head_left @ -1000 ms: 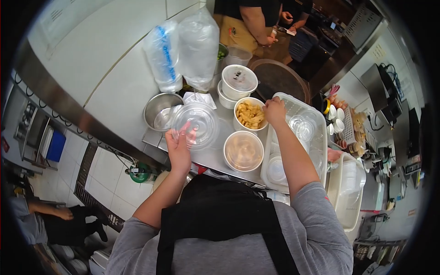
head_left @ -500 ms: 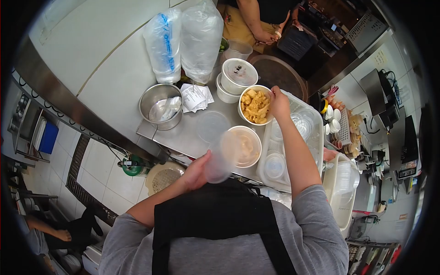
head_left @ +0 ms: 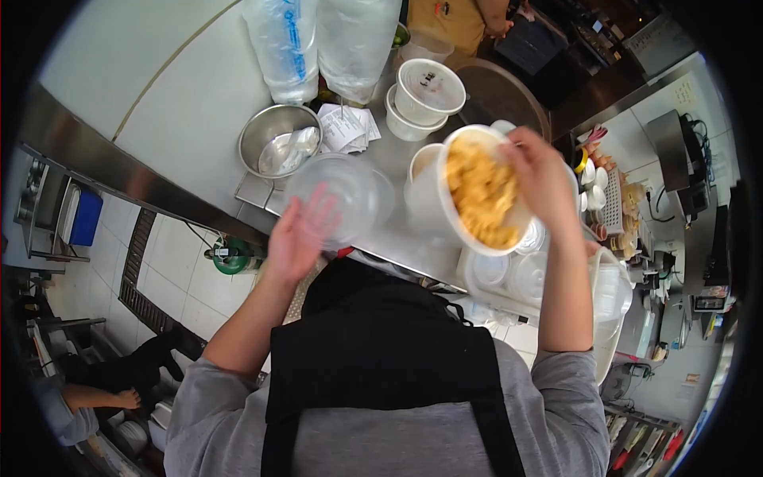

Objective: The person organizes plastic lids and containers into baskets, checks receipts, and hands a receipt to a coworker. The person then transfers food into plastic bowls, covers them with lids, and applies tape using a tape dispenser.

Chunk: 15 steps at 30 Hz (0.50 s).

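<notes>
My right hand grips the rim of a white takeaway bowl that is lifted and tilted toward me. Golden-brown food pieces fill it, slightly smeared by motion. Beside it shows part of another white bowl, mostly hidden. My left hand holds a translucent plastic lid; its fingers show through the plastic. Farther back, a lidded white bowl with dark marks on its lid stands on a second bowl.
A steel pot and paper slips lie at the counter's left, below large plastic bags. Clear lids fill a tray at the right. Another person stands across the counter; a person's arm shows lower left.
My right hand has raised the bowl of food toward me and right, tilting it. My left hand has moved left and up with the lid. The view has shifted.
</notes>
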{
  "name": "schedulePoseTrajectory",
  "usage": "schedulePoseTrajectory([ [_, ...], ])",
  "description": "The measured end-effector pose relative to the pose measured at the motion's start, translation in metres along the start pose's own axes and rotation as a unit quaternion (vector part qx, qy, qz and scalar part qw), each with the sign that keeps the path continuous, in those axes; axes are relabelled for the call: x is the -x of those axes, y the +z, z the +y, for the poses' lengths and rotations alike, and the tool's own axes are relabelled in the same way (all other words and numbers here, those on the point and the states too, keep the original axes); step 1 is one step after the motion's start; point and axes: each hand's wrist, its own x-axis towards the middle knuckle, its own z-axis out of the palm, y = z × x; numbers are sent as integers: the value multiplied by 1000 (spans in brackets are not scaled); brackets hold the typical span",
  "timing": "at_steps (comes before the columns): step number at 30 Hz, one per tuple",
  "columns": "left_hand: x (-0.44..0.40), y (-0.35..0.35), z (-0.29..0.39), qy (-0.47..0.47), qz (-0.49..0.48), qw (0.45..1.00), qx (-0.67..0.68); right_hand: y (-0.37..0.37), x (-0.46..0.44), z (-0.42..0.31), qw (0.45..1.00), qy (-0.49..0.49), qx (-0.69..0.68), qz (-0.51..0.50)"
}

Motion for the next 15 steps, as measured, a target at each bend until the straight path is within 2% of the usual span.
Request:
schedulePoseTrajectory([
  [2, 14, -11, 14, 69, 109, 992, -8, 35, 20, -26, 996, -19, -37, -79],
  [4, 18, -30, 10, 51, 112, 992, -20, 76, 34, -25, 987, -28, -44, -151],
  [5, 17, -40, 5, 35, 100, 994, -7, 90, 37, -21, 988, -22, -47, -149],
  [7, 14, -55, -6, 13, 91, 996, 5, 112, 41, -11, 979, 6, -2, -202],
  [8, 8, -57, -12, -6, 69, 998, -7, 117, 43, -6, 979, 11, -4, -203],
  [10, -5, -60, -22, -30, 49, 998, -17, 124, 48, 3, 972, 33, 111, -207],
  [12, -21, -62, -28, -45, 62, 997, -33, 132, 52, 14, 976, 34, 99, -189],
  [14, -33, -60, -27, -41, 46, 998, -33, 140, 56, 28, 981, 33, 88, -171],
  [15, -37, -52, -25, 27, 65, 992, -104, 144, 58, 35, 990, -6, 66, -122],
])
